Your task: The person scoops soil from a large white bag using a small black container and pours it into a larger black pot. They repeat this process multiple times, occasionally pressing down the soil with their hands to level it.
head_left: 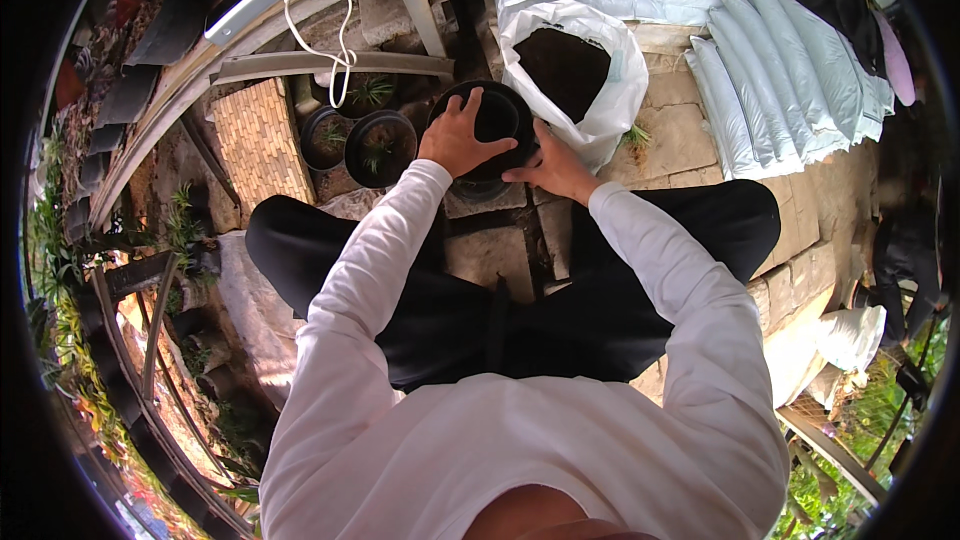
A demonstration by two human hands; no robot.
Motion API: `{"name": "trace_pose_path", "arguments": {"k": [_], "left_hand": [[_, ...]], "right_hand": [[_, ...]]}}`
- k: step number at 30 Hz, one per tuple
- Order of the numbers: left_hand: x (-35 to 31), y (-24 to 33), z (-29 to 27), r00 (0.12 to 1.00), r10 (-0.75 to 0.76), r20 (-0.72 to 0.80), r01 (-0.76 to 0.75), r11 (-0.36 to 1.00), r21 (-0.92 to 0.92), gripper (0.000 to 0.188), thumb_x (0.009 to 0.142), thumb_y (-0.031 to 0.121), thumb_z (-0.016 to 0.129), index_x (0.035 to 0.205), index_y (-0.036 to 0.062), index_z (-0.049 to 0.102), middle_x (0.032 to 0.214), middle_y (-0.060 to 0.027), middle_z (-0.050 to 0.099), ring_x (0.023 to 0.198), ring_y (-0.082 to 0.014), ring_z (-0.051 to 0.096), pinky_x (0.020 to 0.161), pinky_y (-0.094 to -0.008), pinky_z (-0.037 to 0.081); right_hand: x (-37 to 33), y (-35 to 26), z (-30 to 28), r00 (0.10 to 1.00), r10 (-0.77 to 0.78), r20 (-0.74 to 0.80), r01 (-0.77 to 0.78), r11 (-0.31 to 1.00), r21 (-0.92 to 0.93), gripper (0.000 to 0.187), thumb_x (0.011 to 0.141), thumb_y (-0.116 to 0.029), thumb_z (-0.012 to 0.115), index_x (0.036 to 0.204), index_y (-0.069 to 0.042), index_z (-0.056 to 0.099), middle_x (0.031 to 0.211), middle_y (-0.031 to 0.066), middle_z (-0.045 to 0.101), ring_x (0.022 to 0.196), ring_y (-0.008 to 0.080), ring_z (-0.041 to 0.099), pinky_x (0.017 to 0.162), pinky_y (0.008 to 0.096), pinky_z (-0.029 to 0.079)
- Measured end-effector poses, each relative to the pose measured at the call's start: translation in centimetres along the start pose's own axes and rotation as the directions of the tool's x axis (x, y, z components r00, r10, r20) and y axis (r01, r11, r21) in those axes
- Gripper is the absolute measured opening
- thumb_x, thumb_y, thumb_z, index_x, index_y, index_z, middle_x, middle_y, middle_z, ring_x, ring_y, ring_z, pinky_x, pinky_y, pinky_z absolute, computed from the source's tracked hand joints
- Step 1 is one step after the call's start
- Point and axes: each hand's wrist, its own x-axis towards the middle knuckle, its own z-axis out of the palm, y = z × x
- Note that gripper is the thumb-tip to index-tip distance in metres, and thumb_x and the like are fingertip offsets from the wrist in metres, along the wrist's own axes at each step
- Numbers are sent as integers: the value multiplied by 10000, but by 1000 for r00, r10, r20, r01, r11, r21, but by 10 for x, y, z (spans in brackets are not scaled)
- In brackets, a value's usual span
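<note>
I sat cross-legged on the stone paving, and the biggest thing before me was the stack of white filled sacks along its far right edge. Next to them, toward the middle of the far side, stood the open white bag of dark soil, its mouth rolled down and touching the pot I was handling. That empty black pot stood on the paving just past my knees, between my two hands. To its left, near the woven mat at the far left edge, two smaller black pots with green seedlings stood side by side.

My left hand lay over the pot's near left rim, fingers curled down on it and thumb along the outside, gripping the pot. My right hand pressed against the lower right wall, fingers closed around what I could reach; how far they wrapped I could not tell, since the pot hid them.

To do this well, I judged I had to keep both palms low on the wall and hold the pot level and snug against the bag's mouth, so soil would fall inside and not onto the stones. A one-sided grip on the thin rim would likely have tipped it.
</note>
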Motion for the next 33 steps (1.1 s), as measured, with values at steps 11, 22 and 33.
{"name": "trace_pose_path", "arguments": {"k": [11, 22, 33], "left_hand": [[15, -23, -57, 958, -142, -249, 15, 893, -449, 1163, 697, 705, 883, 1506, -43, 511, 1401, -303, 627, 1324, -415, 618, 1117, -468, 495], [9, -40, -76, 937, -199, -288, 23, 855, -518, 1136, 681, 640, 923, 1498, -42, 524, 1392, -296, 629, 1317, -400, 623, 1115, -453, 493], [-4, -26, -29, 973, 48, -227, -68, 994, -81, 1101, 685, 694, 875, 1464, -20, 567, 1418, -192, 596, 1333, -381, 533, 1098, -509, 437]], "right_hand": [[12, -3, 0, 961, 218, 168, -267, 890, 370, 532, 1061, -230, 601, 1443, 96, 423, 998, 214, 756, 787, 269, 775, 715, 345, 634], [7, -15, 3, 993, 84, 83, -115, 838, 534, 324, 1035, -111, 486, 1235, 135, 552, 1083, 226, 722, 857, 307, 780, 745, 357, 654], [6, -10, 4, 977, 150, 149, -200, 888, 415, 299, 1019, -115, 522, 1149, 151, 568, 973, 240, 738, 813, 305, 785, 716, 357, 660]]}}
